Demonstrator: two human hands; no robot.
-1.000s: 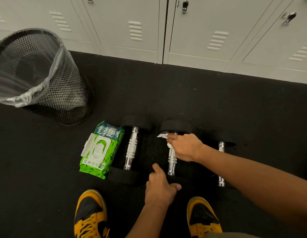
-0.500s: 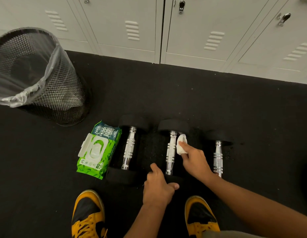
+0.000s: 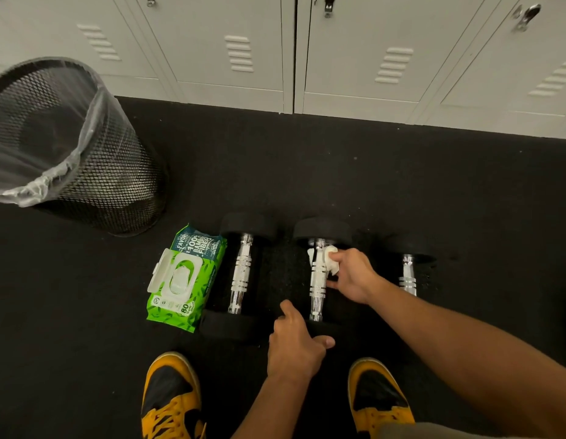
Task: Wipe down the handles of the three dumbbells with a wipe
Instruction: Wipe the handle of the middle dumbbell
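Three black-ended dumbbells with chrome handles lie side by side on the black rubber floor. On the middle dumbbell the right hand pinches a crumpled white wipe against the handle's far end. The left hand seems to grip its near weight. A green wipes pack lies just beside the left dumbbell.

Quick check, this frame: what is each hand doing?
Left hand: grips the near black head of the middle chrome-handled dumbbell.
Right hand: holds a crumpled white wipe against that dumbbell's handle.
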